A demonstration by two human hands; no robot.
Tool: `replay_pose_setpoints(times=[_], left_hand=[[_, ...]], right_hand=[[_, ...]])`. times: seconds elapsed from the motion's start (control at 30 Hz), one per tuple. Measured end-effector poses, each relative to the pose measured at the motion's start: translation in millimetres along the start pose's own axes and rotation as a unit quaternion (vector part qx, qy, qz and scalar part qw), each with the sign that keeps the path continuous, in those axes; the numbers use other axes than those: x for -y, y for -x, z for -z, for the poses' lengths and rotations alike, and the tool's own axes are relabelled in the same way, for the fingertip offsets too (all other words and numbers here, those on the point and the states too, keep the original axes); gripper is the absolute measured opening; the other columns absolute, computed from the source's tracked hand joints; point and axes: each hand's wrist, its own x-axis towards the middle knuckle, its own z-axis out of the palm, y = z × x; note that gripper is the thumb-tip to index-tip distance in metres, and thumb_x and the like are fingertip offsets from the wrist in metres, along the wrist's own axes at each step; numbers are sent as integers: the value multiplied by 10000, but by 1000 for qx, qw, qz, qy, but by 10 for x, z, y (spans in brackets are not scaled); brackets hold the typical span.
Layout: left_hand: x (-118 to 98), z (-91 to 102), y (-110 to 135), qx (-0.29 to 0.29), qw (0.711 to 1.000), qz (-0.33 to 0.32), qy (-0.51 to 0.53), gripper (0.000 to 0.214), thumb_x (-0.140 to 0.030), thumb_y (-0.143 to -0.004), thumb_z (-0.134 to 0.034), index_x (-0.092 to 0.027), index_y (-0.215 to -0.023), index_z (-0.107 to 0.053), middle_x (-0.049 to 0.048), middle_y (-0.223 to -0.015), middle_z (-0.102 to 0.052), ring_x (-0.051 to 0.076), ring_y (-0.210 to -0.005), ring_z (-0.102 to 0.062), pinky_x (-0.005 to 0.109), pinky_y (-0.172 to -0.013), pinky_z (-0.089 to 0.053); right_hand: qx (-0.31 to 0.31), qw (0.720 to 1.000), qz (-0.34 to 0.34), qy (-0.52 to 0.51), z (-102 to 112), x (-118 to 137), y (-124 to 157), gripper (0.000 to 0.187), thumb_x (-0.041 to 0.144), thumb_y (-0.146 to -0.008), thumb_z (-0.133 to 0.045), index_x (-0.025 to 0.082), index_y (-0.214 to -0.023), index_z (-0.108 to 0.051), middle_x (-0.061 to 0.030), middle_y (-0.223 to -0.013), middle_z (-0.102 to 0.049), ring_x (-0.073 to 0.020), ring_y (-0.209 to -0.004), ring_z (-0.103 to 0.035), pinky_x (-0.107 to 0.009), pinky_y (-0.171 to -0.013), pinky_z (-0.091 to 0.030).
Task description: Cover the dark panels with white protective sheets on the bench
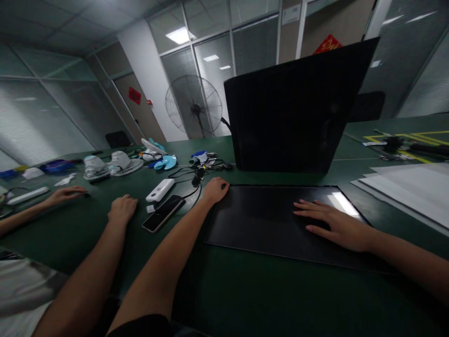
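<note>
A flat black glossy panel (256,220), like a screen, lies on the green table in front of me. My right hand (336,224) rests palm down over its right part, fingers stretched out. At the panel's far left corner is my left hand (215,191), its fingers curled closed. A small dark spot shows at those fingertips; what they grip, if anything, I cannot make out. Behind the panel stands a large black board-like housing (294,112), tilted slightly. A phone (163,213) and a white power bank-like device (160,190) lie left of my left hand.
Another person's hands (122,209) rest on the table at the left. Cables (198,177), small fans (124,163) and blue parts (165,162) lie farther back. White sheets (410,187) are stacked at the right. A large standing fan (194,107) is behind the table.
</note>
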Motion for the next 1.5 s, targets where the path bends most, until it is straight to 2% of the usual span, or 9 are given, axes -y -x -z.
replay_pose_setpoints(times=[0.5,0.6,0.73,0.9,1.07,1.17,1.27,1.37,1.5], left_hand=[[-648,310,115,70,985,-45,-150,430,-375,-1021,-460,-158,-998,-831,199,-1097,-768,336,-1056,-738,423,-910,-550],[-878,233,95,75,981,-37,-177,544,-454,-1038,-418,-116,-950,-834,255,-1010,-776,389,-1000,-753,464,-846,-556],[-1178,100,199,100,974,-12,-203,860,-800,-969,-285,-143,-915,-839,264,-964,-782,434,-982,-750,493,-827,-546],[-1283,12,379,63,976,26,-207,965,-859,-931,-237,-113,-1271,-747,295,-1185,-747,508,-1136,-681,603,-953,-476],[-1112,-84,315,90,988,-60,-113,778,-679,-1034,-244,-171,-1585,-454,213,-1590,-513,405,-1459,-482,529,-1157,-368],[-1058,-108,195,91,988,-91,-90,757,-671,-1036,-265,-160,-1547,-491,208,-1520,-567,363,-1385,-553,467,-1134,-412],[-1070,-107,67,63,988,-91,-105,681,-691,-1018,-315,-211,-1405,-604,179,-1350,-655,360,-1265,-616,467,-1063,-462],[-1082,-119,-45,43,986,-95,-133,645,-688,-1004,-358,-185,-1287,-646,190,-1265,-667,377,-1207,-628,483,-1017,-476],[-1041,-158,-132,33,984,-105,-139,651,-692,-996,-368,-166,-1248,-655,197,-1228,-669,379,-1178,-637,485,-1003,-470]], right_hand=[[-35,999,-20,15,59,119,342,552,611,-1031,-471,349,-1497,-607,-26,-1616,-490,-311,-1521,-407,-613,-1275,-272],[-56,997,-39,37,55,69,403,551,637,-1022,-465,369,-1473,-632,-31,-1665,-417,-338,-1567,-309,-629,-1277,-238],[-109,986,-103,69,-22,-59,492,581,694,-985,-481,401,-1462,-638,-14,-1740,-248,-409,-1604,-103,-711,-1261,-119],[-107,986,-116,57,-89,-221,577,677,735,-980,-443,320,-1479,-637,-67,-1756,-193,-410,-1602,-123,-671,-1263,-194],[-187,964,-121,145,77,-633,743,631,715,-934,-546,287,-1361,-727,-81,-1745,-234,-429,-1605,-89,-684,-1266,-111],[-256,933,-131,218,323,-1076,975,554,601,-936,-598,212,-1297,-758,-172,-1687,-351,-416,-1601,-142,-630,-1269,-62],[-297,881,-240,281,520,-1557,1301,557,533,-1001,-509,146,-1341,-720,-279,-1609,-430,-413,-1591,-190,-622,-1224,-140],[-277,843,-381,258,573,-1904,1592,684,626,-991,-495,76,-1345,-696,-378,-1525,-467,-489,-1506,-346,-658,-1096,-300],[-185,859,-446,170,570,-2005,1698,746,648,-1032,-373,57,-1364,-684,-349,-1377,-610,-403,-1260,-626,-517,-946,-453]])
